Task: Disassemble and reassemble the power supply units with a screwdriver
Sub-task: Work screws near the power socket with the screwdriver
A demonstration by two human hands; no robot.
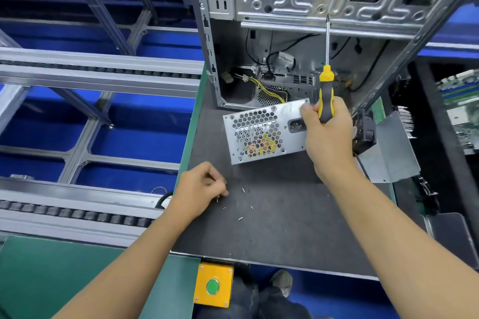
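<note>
A silver power supply unit [255, 134] with a honeycomb grille and a black socket lies on the dark mat [272, 228], just in front of the open computer case [298, 33]. My right hand [328, 134] grips a yellow and black screwdriver [326, 85] with its shaft pointing up, and its thumb rests on the unit's right end. My left hand [199, 189] is on the mat with curled fingers, pinching a small screw [217, 199]. Several loose screws [243, 190] lie scattered to the right of it.
A roller conveyor [77, 212] with aluminium rails runs along the left. A yellow box with a green button [213, 285] sits at the bench's front edge. A loose metal panel [391, 153] and a black fan lie right of the unit, and circuit boards [464, 111] are at the far right.
</note>
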